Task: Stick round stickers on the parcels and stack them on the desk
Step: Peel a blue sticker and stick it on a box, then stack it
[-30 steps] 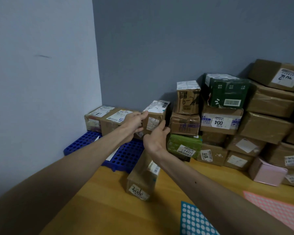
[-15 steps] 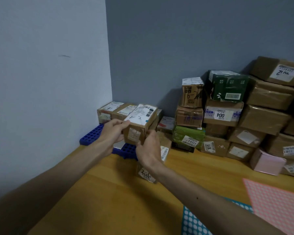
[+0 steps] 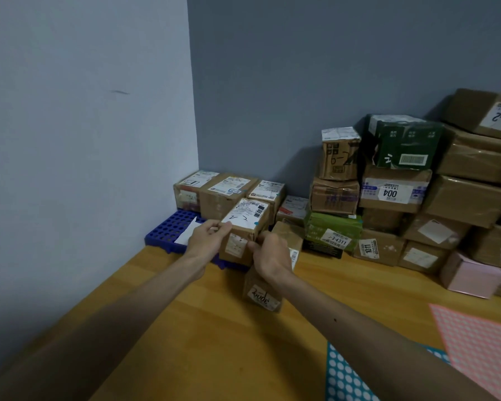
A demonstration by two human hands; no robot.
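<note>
Grey walls meet in a corner behind a wooden desk (image 3: pixel 214 342), and both bare forearms reach toward that corner. The left hand (image 3: pixel 206 241) grips the left side of a small cardboard parcel (image 3: pixel 245 227), thumb on its top edge. The right hand (image 3: pixel 269 257) has its fingers curled around the parcel's lower right corner. The parcel sits upright, its white shipping label facing up with handwriting on it, and a small teal dot shows at the label's right edge. It is over the front edge of a blue plastic grid tray (image 3: pixel 168 230); whether it rests on the tray I cannot tell. Just behind it, a row of brown parcels (image 3: pixel 223 195) stands on the tray against the wall. Below the right wrist a long brown parcel (image 3: pixel 262 296) lies on the desk with a handwritten label on its near end. To the right, stacked parcels climb the wall: a light green parcel (image 3: pixel 333 230), a dark green box (image 3: pixel 402 143), a carton labelled 004 (image 3: pixel 394 192) and a pink box (image 3: pixel 472 277). A blue sticker sheet (image 3: pixel 342 377) and a pink sticker sheet (image 3: pixel 480 342) lie at the near right.
</note>
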